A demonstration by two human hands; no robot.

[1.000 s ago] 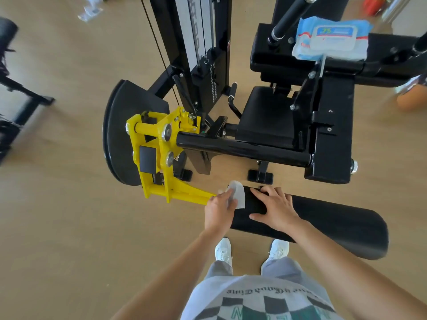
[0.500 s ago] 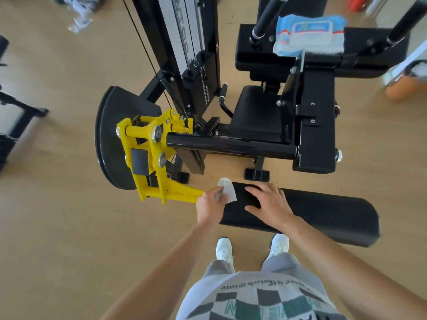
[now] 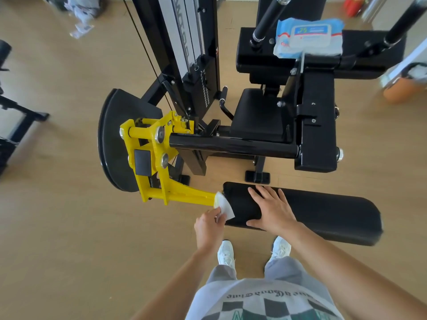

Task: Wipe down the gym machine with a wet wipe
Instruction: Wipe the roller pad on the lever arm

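Note:
A black gym machine with a yellow lever arm (image 3: 182,195) stands in front of me. Its black padded roller (image 3: 323,213) lies across the lower middle. My left hand (image 3: 209,228) pinches a white wet wipe (image 3: 224,205) against the roller's left end, where it meets the yellow arm. My right hand (image 3: 273,210) lies flat, fingers spread, on top of the roller just right of the wipe. A blue pack of wet wipes (image 3: 308,38) rests on the black upper pad at the back.
The weight stack tower (image 3: 184,42) rises at centre back, with a black curved guard (image 3: 115,144) to its left. Other equipment (image 3: 13,125) sits at far left. An orange object (image 3: 402,88) lies at right. My white shoes (image 3: 226,252) stand below the roller.
My left hand slid down and toward me along the roller's left end, so the wipe now sticks up above the fingers. My right hand stayed flat on the roller.

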